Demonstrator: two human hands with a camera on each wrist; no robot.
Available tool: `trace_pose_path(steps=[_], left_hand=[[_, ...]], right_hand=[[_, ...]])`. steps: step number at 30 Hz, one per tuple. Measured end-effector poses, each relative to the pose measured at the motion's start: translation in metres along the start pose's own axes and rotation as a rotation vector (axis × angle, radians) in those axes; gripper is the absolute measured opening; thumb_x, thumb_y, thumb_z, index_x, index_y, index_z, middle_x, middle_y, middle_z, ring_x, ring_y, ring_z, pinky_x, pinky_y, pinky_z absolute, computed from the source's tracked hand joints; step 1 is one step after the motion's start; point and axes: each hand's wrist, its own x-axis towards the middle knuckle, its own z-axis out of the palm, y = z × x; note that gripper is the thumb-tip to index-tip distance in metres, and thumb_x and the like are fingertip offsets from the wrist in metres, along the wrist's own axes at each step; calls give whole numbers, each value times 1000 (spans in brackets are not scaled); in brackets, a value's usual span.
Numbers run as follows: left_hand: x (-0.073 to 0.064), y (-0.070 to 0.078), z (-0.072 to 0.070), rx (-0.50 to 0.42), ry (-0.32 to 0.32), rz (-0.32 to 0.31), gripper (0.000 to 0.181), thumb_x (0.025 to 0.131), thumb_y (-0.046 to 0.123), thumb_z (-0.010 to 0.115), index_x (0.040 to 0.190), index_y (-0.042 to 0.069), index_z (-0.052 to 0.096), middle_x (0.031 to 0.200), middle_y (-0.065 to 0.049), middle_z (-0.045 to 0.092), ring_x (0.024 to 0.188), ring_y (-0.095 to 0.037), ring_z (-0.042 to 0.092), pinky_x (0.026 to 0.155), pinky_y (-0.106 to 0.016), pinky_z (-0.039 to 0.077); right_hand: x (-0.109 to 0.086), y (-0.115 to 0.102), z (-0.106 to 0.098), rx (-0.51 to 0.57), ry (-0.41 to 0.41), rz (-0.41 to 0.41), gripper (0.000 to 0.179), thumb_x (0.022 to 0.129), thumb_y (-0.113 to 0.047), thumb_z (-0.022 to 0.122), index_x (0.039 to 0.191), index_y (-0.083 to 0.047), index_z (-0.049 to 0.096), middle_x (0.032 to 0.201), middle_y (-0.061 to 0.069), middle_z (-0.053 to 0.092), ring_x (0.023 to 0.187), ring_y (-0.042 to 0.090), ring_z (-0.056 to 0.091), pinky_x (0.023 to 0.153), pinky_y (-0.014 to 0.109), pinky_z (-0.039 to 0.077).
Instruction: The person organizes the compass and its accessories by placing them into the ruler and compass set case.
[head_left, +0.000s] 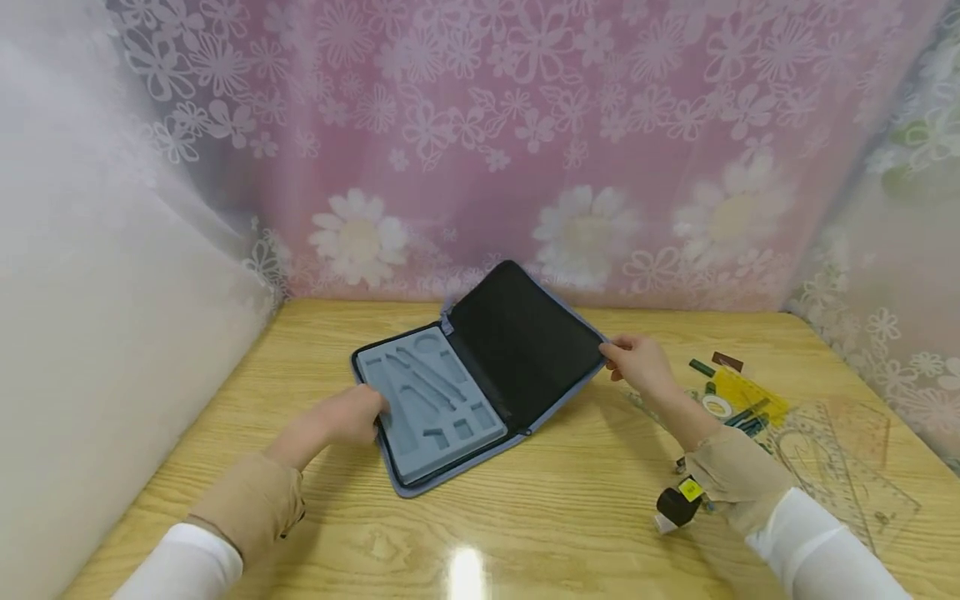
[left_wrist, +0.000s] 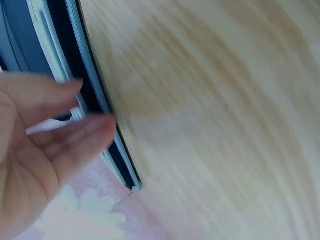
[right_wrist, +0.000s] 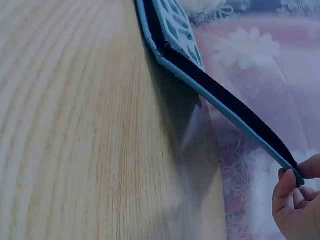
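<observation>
A blue zip-up case (head_left: 561, 410) lies spread on the table, its black-lined cover (head_left: 517, 342) slanting up to the right. Its left half holds a grey-blue foam tray (head_left: 442, 408) with cut-out slots of several shapes. At the tray's left edge is my left hand (head_left: 348, 417). In the left wrist view its thumb and fingers stand apart, fingertips (left_wrist: 107, 127) right at the case's rim (left_wrist: 92, 70). My right hand (head_left: 637, 362) pinches the cover's outer corner between thumb and fingers, plain in the right wrist view (right_wrist: 300, 197), and keeps that side raised.
To the right lie a yellow ruler (head_left: 750, 396), a white tape roll (head_left: 717, 406), dark green pens (head_left: 750, 417), and clear drawing triangles (head_left: 847, 475). A black object with a yellow label (head_left: 678, 502) sits near my right forearm. A flowered curtain (head_left: 480, 150) hangs behind the table.
</observation>
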Motion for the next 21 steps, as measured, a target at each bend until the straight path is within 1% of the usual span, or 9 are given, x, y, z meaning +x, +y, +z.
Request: trace_pose_path(steps=[3, 5, 6, 8, 10, 12, 15, 17, 21], left_hand=[[0, 1, 1, 8, -20, 94, 11, 72, -4, 67, 81, 1, 68, 74, -3, 56, 68, -18, 54, 62, -28, 45], [1, 3, 1, 35, -9, 159, 12, 72, 1, 71, 83, 1, 70, 80, -4, 57, 75, -21, 58, 67, -31, 49], [1, 4, 2, 53, -1, 182, 12, 72, 4, 73, 84, 2, 71, 81, -3, 56, 77, -21, 58, 69, -31, 50], [3, 5, 3, 109, 17, 233, 6, 72, 7, 74, 78, 6, 71, 79, 0, 53, 74, -18, 56, 66, -30, 49], [4, 8, 4, 171, 39, 289, 5, 71, 9, 74, 72, 10, 69, 76, 2, 53, 70, -15, 54, 64, -29, 48], [7, 13, 7, 216, 60, 329, 9, 71, 13, 75, 68, 14, 67, 74, 5, 55, 70, -13, 56, 64, -29, 47], [13, 24, 11, 225, 73, 386, 11, 73, 16, 74, 67, 15, 65, 71, 6, 57, 68, -12, 57, 61, -28, 47], [18, 35, 13, 227, 83, 408, 12, 74, 17, 74, 67, 16, 65, 71, 7, 58, 67, -12, 58, 60, -27, 47], [28, 54, 16, 255, 88, 449, 12, 77, 21, 74, 68, 16, 67, 71, 7, 59, 66, -11, 59, 59, -26, 48]], right_hand=[[2, 4, -2, 133, 10, 18, 30, 97, -19, 50, 107, 9, 55, 76, 2, 55, 67, 12, 56, 74, 33, 50], [3, 7, -1, 228, 5, 23, 29, 96, -17, 52, 105, 11, 55, 76, 2, 54, 66, 8, 55, 69, 26, 52], [4, 8, 0, 265, -5, 31, 26, 95, -16, 53, 101, 10, 55, 76, 2, 54, 66, 8, 55, 67, 24, 52], [3, 10, 4, 317, -37, 47, 22, 94, -13, 55, 96, 10, 55, 76, 2, 55, 65, 8, 56, 65, 23, 52], [1, 12, 10, 321, -74, 66, 19, 93, -10, 56, 90, 8, 56, 75, 3, 57, 65, 9, 57, 66, 24, 53], [-1, 14, 18, 294, -113, 91, 17, 92, -10, 57, 85, 6, 55, 76, 5, 59, 66, 10, 57, 66, 26, 53], [-4, 16, 34, 256, -167, 113, 15, 89, -9, 58, 83, 3, 53, 78, 5, 58, 66, 11, 57, 64, 26, 52], [-6, 18, 44, 235, -195, 131, 16, 88, -8, 59, 80, 1, 49, 75, 5, 56, 63, 11, 55, 59, 25, 51], [-7, 22, 55, 239, -207, 173, 20, 88, -3, 58, 73, -1, 43, 65, 6, 55, 53, 10, 54, 50, 22, 48]])
